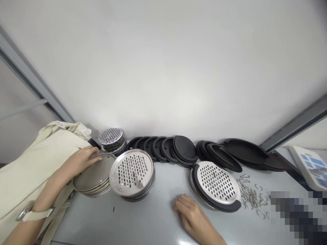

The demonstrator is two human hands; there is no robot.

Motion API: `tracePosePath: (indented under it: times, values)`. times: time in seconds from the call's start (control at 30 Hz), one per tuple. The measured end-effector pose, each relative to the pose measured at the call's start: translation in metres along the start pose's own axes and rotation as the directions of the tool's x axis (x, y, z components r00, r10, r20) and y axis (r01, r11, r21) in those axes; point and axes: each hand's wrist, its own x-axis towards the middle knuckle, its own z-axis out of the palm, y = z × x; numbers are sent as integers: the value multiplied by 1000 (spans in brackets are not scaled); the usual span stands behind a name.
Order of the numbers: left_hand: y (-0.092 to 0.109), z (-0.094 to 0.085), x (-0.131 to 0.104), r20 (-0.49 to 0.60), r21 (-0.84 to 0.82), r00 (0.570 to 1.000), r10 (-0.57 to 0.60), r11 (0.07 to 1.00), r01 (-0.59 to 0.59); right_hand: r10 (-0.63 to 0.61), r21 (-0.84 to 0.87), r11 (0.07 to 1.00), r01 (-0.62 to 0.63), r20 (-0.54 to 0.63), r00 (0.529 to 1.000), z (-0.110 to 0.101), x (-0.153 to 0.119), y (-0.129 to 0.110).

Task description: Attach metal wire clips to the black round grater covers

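Note:
My left hand point(83, 159) rests at the far edge of a stack of round metal plates point(96, 175), its fingers apart and touching the top plate. Just right of that stack, a round metal grater plate point(132, 172) with rows of holes lies tilted on more discs. My right hand point(190, 215) is on the grey table, fingers curled in and nothing seen in them. Near it is another perforated grater plate point(217, 182) with a black crescent-shaped rim point(222, 205), stacked on similar pieces.
Along the wall stand a small stack of grater discs point(111, 136), a row of black crescent pieces and discs point(185, 148), and large black oval trays point(245, 151). Loose metal rings point(260, 214) lie at the right. A cream cloth bag point(38, 170) is at the left, a blue-and-white box point(310, 166) far right.

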Motion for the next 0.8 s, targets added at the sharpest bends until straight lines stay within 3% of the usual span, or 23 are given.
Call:
tracePosePath:
  times: [0.27,0.47,0.63,0.8]
  values:
    - [-14,2,-8,-47,-37,999,-8,999,7,6,5,1000,-6,4,1000,-2,0,-1]
    - [-22,3,-2,32,-10,999,-42,999,42,13,10,1000,-13,9,1000,-1,-1,1]
    - [-24,3,-5,27,6,998,-54,999,54,10,21,1000,-10,1,1000,-1,-1,1]
    - [-14,-20,-8,-27,-105,997,-69,992,66,-6,15,1000,6,-17,1000,-2,1,-1]
